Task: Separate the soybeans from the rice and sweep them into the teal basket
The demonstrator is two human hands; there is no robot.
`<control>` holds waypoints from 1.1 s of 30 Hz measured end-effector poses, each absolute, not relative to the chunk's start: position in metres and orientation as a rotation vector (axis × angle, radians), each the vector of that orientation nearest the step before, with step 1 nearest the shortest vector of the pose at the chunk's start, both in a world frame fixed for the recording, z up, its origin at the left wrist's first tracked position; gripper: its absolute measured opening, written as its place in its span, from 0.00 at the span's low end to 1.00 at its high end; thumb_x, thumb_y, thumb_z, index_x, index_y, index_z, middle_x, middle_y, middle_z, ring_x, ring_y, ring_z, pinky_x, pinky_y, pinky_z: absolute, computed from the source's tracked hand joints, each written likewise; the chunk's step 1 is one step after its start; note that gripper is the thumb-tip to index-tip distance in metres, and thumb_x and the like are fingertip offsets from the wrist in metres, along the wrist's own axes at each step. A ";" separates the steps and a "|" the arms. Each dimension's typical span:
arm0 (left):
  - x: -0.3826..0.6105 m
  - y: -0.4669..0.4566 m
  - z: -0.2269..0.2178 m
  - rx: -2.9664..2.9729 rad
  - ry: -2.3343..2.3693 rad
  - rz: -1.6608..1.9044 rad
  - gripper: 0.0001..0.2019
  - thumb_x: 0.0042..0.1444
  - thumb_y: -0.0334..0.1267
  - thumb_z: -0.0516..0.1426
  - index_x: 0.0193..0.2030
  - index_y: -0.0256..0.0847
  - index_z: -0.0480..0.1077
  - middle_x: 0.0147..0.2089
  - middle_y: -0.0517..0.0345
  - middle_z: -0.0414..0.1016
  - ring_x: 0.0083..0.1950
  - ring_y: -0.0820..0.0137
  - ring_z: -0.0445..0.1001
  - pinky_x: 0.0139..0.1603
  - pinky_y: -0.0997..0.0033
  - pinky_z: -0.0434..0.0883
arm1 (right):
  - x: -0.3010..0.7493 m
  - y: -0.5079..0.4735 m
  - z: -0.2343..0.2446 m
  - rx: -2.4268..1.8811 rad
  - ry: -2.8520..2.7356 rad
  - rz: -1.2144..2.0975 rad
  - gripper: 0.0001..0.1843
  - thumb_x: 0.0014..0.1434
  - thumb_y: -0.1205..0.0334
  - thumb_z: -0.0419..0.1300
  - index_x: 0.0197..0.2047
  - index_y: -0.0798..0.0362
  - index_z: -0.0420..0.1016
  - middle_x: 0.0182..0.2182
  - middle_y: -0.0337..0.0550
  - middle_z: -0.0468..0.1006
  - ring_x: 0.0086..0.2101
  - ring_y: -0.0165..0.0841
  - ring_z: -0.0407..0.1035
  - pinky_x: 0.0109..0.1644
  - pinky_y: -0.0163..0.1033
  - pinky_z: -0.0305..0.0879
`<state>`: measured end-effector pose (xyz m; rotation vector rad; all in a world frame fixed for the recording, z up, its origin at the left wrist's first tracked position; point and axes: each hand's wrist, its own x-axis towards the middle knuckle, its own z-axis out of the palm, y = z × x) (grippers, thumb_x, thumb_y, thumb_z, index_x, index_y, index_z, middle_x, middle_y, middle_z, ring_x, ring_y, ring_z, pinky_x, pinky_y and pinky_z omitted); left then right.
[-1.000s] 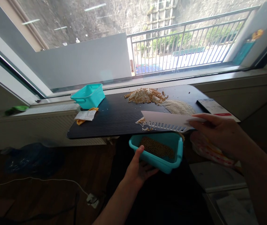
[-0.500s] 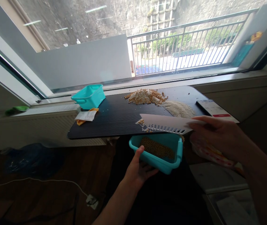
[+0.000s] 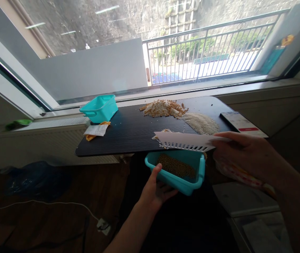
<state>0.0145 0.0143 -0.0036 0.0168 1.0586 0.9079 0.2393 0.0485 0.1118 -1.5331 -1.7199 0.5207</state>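
Note:
My left hand (image 3: 157, 186) grips a turquoise plastic basket (image 3: 185, 188) from below, thumb over its near rim, just under the table's front edge. Soybeans (image 3: 176, 166) cover part of the basket's bottom. My right hand (image 3: 241, 153) is closed on the end of a thin white slotted piece (image 3: 184, 139), like a flat scoop, held above the table edge and the basket. Behind the slotted piece, partly hidden, lies a small scatter of rice and beans (image 3: 157, 136). Farther back are a mixed pile of beans and rice (image 3: 163, 108) and a pile of white rice (image 3: 202, 123).
A second turquoise basket (image 3: 103, 110) stands on the black table (image 3: 128, 135) at the left. Close by lies a white and orange cloth or packet (image 3: 97, 130). A phone (image 3: 241, 123) rests at the right edge. Behind the table is a window; a radiator (image 3: 60, 135) is left.
The white slotted piece has dipped slightly and shifted a little left with my right hand. More of the small scatter shows above its top edge. My left hand and the basket stay put.

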 end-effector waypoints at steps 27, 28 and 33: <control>0.014 0.013 -0.007 0.027 1.056 0.896 0.31 0.57 0.55 0.55 0.61 0.35 0.62 0.59 0.37 0.68 0.59 0.47 0.69 0.50 0.51 0.75 | 0.224 0.070 0.098 -1.486 -1.715 0.625 0.18 0.49 0.49 0.60 0.36 0.54 0.80 0.27 0.41 0.81 0.27 0.33 0.72 0.31 0.37 0.66; 0.014 0.013 -0.007 0.027 1.052 0.897 0.31 0.57 0.55 0.55 0.61 0.35 0.62 0.59 0.37 0.68 0.60 0.47 0.69 0.50 0.51 0.75 | 0.226 0.071 0.099 -1.519 -1.710 0.600 0.18 0.49 0.50 0.60 0.36 0.54 0.80 0.26 0.41 0.80 0.26 0.33 0.71 0.30 0.37 0.65; 0.014 0.012 -0.005 0.011 1.042 0.903 0.31 0.58 0.53 0.56 0.61 0.35 0.62 0.60 0.36 0.67 0.60 0.47 0.69 0.50 0.51 0.75 | 0.246 0.070 0.109 -1.665 -1.616 0.462 0.18 0.47 0.51 0.60 0.36 0.54 0.81 0.23 0.40 0.78 0.24 0.33 0.68 0.26 0.37 0.62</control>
